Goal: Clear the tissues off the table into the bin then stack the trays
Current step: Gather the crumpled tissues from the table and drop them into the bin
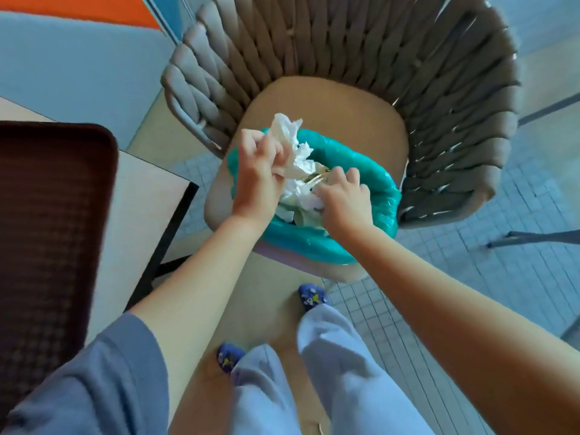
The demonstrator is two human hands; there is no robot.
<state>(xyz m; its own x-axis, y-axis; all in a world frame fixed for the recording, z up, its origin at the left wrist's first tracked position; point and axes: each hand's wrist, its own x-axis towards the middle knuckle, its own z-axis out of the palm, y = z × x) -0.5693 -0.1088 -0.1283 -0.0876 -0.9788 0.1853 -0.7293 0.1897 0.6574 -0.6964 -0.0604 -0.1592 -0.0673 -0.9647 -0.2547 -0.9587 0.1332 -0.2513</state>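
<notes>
- Crumpled white tissues bunched up right over the mouth of the bin, partly down inside it already.
- Bin lined with a shiny teal plastic bag, sitting on the tan padded seat of a grey woven-strap chair.
- Left hand above the near-left rim of the bin, grip clenched around the upper wad of tissue, paper poking out past the knuckles.
- Right hand down at the bin opening, fingers curled into the lower tissue, pinching or pressing it in; can't tell which, paper hides the fingertips.
- Dark brown textured plastic tray over on the left, lying flat on the pale surface with the dark edge, well apart from the bin.
- Only one tray in view, cut off by the left edge of the shot.
- Grey-blue sleeve on the left arm, pale lilac trousers and blue patterned shoes below, standing on beige flooring beside small grey-blue floor tiles.
</notes>
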